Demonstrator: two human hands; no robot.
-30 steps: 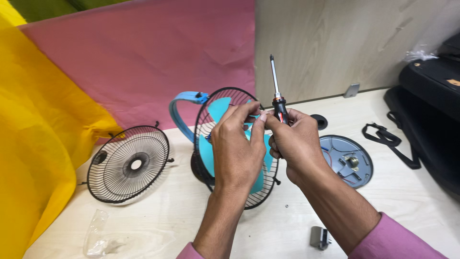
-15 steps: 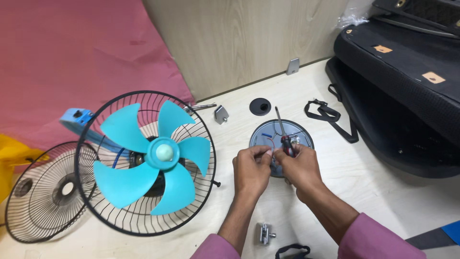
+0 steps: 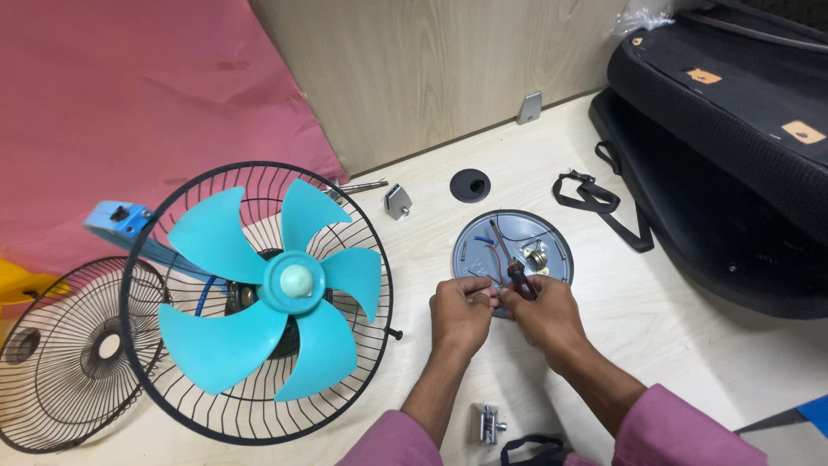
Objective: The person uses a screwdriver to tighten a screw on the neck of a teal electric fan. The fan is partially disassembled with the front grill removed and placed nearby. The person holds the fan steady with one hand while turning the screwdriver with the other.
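Now both hands have left the fan's wire guard and work over the round grey base plate (image 3: 514,250), which lies on the table (image 3: 673,345) right of the fan. The right hand (image 3: 542,312) is closed around a red-handled screwdriver (image 3: 511,263), its shaft slanting up across the plate. The left hand (image 3: 461,311) pinches something small at the plate's near edge, perhaps a screw; it is too tiny to tell. Left of the plate stands the blue-bladed fan (image 3: 259,298) in its rear guard, the loose front guard (image 3: 73,354) farther left. So attention has passed from guard to base.
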